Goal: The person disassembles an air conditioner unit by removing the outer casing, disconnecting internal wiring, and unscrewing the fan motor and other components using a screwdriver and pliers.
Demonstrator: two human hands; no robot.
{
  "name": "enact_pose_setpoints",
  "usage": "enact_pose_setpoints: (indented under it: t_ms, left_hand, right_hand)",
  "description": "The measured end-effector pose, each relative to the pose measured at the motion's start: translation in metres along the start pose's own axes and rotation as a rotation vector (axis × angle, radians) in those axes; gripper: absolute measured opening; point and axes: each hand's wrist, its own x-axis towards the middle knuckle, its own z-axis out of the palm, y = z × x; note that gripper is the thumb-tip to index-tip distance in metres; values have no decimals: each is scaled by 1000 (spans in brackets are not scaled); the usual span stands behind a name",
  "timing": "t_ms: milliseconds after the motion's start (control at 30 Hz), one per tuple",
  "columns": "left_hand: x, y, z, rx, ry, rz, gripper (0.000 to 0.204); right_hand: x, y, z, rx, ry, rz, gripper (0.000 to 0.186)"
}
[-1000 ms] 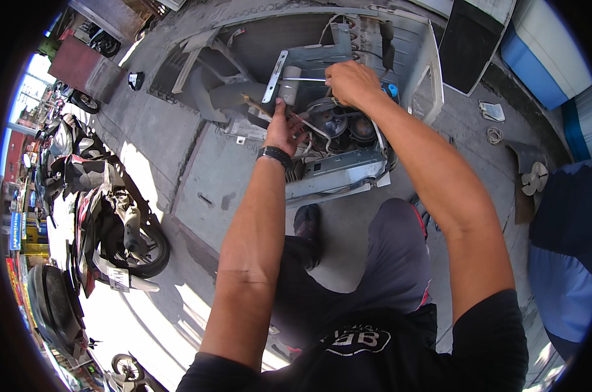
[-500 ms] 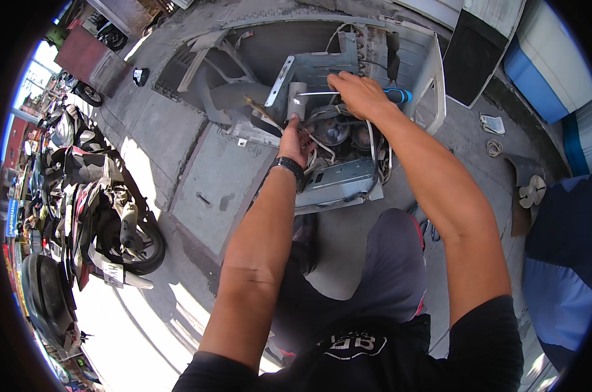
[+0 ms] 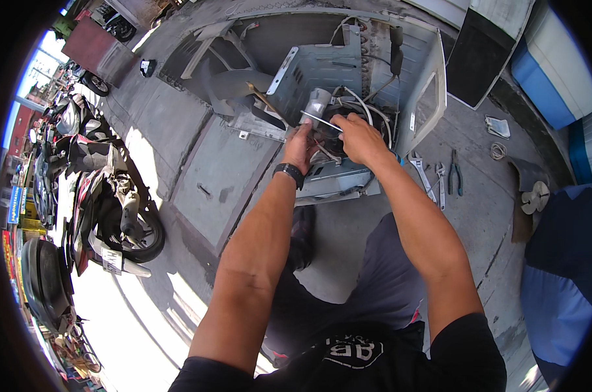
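Note:
My left hand (image 3: 298, 149), a black watch on its wrist, is closed around the lower end of a silver cylinder that looks like a capacitor (image 3: 318, 100). It tilts up and to the right above the wiring of an opened air conditioner unit (image 3: 335, 72). My right hand (image 3: 361, 138) grips a screwdriver (image 3: 321, 121), its thin metal shaft pointing left across the cylinder's lower part. Most of the handle is hidden by the hand; a bit of blue shows behind the wrist. Thin wires run beside my left fingers. Whether the tip touches anything, I cannot tell.
On the ground right of the unit lie an adjustable wrench (image 3: 422, 175), a smaller wrench (image 3: 441, 184) and pliers (image 3: 455, 173). A person in blue clothing (image 3: 560, 281) is at the right edge. Parked motorcycles (image 3: 116, 222) line the left. A dark panel (image 3: 482, 55) leans at the back right.
My right hand has come down nearer my left with the screwdriver, whose shaft now slopes down to the right. The cylinder has tipped to the right. The tools on the ground show more fully.

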Motion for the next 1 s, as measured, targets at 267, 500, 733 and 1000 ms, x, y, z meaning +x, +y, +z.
enact_pose_setpoints:
  t_ms: [267,500,733,1000]
  left_hand:
    - [-38,-5,-30,-30,-83,-72,46]
    - [-49,-41,-27,193,-205,-191,44]
    - [-47,-77,0,672,-371,-88,78]
    - [-43,-76,1,1128,-475,277,66]
  right_hand:
    - [-37,40,55,819,-115,281,37]
    - [-30,33,97,1919,80,688,27]
    - [-80,64,97,1795,72,538,55]
    - [-83,50,94,1299,254,495,43]
